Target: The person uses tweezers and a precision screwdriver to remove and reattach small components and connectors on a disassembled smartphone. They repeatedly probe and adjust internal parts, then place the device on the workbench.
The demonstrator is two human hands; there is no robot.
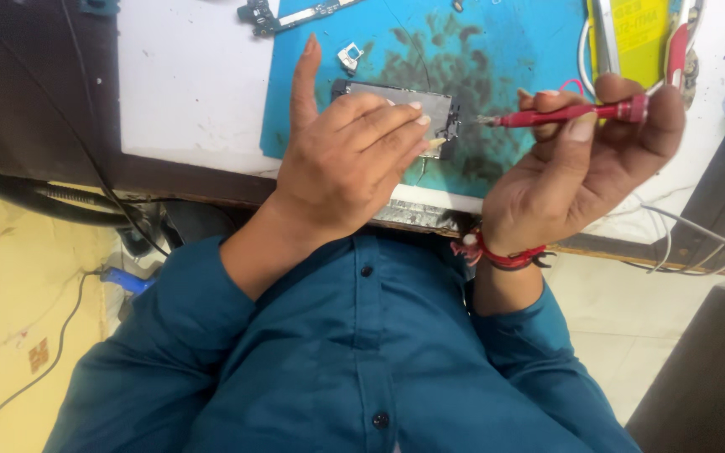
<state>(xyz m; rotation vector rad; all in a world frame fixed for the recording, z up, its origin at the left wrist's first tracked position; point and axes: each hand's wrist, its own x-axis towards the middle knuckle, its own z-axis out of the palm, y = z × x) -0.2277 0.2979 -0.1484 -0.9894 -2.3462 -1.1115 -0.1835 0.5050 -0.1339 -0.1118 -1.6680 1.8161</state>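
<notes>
My left hand (346, 164) holds a small opened phone body (434, 105), a grey metal plate with a dark edge, just above a blue work mat (505, 50); the index finger sticks up free. My right hand (585, 164) grips a slim red screwdriver (576, 112), lying sideways, with its tip pointed at the right end of the phone body. A red thread band (501, 252) circles my right wrist.
On the stained blue mat lie a small metal bracket (349, 56) and a circuit board strip (295, 14). A yellow box (639, 29) and tools stand at the far right of the white table (186, 75). Cables (698, 226) hang off the table's right edge.
</notes>
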